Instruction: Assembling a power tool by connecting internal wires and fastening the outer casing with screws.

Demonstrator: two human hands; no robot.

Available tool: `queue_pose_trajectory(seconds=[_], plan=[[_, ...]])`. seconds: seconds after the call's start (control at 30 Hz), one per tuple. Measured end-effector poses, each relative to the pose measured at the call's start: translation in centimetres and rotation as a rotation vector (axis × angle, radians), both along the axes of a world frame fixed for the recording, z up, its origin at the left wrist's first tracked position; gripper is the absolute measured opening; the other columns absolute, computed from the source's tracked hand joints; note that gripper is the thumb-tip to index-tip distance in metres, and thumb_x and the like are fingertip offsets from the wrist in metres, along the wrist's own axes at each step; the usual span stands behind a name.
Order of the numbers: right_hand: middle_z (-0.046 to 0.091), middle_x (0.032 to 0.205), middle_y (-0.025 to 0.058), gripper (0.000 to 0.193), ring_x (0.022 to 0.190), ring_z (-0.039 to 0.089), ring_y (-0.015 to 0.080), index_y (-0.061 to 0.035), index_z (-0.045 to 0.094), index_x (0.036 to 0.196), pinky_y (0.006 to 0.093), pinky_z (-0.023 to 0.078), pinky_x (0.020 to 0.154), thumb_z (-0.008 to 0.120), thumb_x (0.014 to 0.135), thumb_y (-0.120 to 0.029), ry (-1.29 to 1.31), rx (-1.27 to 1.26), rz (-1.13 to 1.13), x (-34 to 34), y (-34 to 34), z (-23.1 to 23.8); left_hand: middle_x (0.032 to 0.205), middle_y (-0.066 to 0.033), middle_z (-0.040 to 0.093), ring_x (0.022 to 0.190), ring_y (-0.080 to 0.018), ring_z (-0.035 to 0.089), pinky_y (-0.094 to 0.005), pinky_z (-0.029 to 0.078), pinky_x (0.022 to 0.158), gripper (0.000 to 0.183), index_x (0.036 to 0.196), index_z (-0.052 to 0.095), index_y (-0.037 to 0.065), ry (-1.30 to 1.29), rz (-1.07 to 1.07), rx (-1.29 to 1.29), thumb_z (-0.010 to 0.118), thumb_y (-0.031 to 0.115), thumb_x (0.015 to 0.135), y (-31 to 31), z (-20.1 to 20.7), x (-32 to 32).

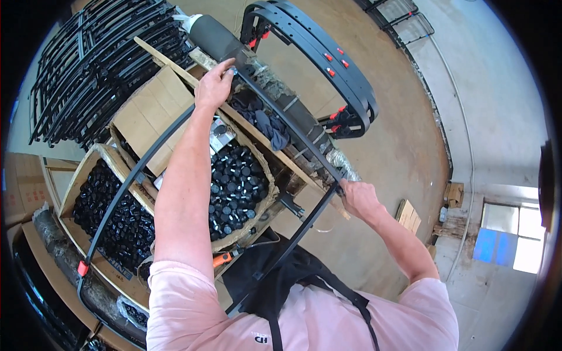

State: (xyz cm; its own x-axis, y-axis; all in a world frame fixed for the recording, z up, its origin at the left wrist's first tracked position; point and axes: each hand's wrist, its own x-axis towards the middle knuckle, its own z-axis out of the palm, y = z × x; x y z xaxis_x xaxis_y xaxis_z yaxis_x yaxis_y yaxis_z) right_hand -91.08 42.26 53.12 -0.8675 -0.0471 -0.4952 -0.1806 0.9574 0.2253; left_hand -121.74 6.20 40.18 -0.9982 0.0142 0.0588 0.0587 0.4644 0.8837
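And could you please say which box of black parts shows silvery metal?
The right-hand box, holding black knobs with silvery shanks; the left box shows only smaller black pieces.

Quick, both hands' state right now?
Left hand: fingers bent at the far corner of the black metal frame; whether it grips cannot be told.
Right hand: closed, holding the frame's near corner.
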Motion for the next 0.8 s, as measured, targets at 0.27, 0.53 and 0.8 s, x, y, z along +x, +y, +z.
queue_pose_trajectory(seconds=[0.27,0.53,0.8], plan=[[0.075,0.094,0.0238,0.023,0.087,0.075,0.0416,-0.0007,0.069,0.101,0.0535,0.06,0.076,0.062,0.088,-0.019,-0.197,0.086,-0.04,0.7,1.6,-0.6,0.138,-0.0083,0.071,0.128,-0.0318,0.067,-0.0439,0.051,0.107,0.06,0.153,0.054,0.04,0.0,-0.052,-0.116,0.066,0.049,0.095,0.3,1.8,0.9],[0.075,0.093,0.0255,0.046,0.089,0.074,0.0441,-0.0017,0.073,0.096,0.0547,0.059,0.081,0.063,0.098,-0.047,-0.117,-0.015,-0.097,-1.2,0.8,-0.7,0.144,-0.0102,0.068,0.13,-0.0342,0.065,-0.0458,0.052,0.107,0.083,0.163,0.035,0.041,0.016,-0.061,-0.189,0.073,0.052,0.091,0.1,1.4,0.2],[0.077,0.099,0.0228,0.066,0.094,0.075,0.0426,0.0036,0.069,0.099,0.0518,0.06,0.08,0.063,0.097,-0.062,-0.514,0.053,-0.104,-0.1,-1.6,2.2,0.162,-0.0133,0.046,0.141,-0.0345,0.055,-0.05,0.049,0.111,0.101,0.164,0.036,0.024,-0.07,0.073,-0.276,0.082,0.058,0.081,1.0,3.1,1.1]])
